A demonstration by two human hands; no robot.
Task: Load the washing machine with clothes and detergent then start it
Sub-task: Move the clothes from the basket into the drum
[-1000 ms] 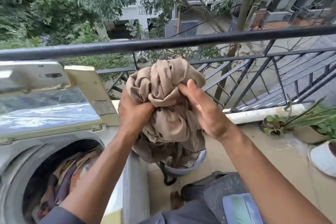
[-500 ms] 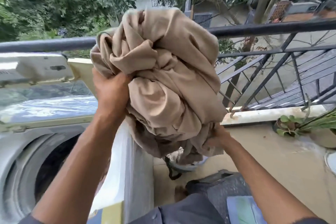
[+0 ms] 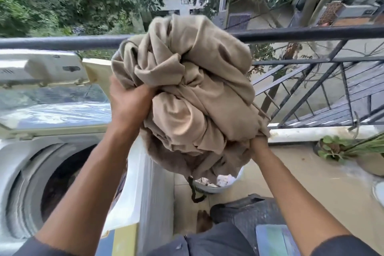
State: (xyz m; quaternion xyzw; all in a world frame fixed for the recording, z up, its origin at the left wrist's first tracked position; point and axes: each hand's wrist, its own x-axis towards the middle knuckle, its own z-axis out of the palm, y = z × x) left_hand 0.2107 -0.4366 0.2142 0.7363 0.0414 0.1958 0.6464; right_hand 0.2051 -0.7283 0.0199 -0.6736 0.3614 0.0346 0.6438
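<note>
Beige bundle [image 3: 187, 97] barely shifted, gripped between left hand [image 3: 129, 104] and right hand [image 3: 258, 141]

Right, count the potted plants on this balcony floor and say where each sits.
2 in view. One leafy plant sits by the railing base at right; a second pot stands just right of it, cut off by the frame edge. More may lie outside the view.

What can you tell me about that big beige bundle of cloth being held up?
The beige bundle is soft, matte fabric, crumpled into a large knotted-looking wad of folds and twists. It hangs in the air in front of the balcony railing, to the right of the open washing machine. The left hand grips its left side; the right hand holds its lower right edge. Nothing else touches it.
</note>
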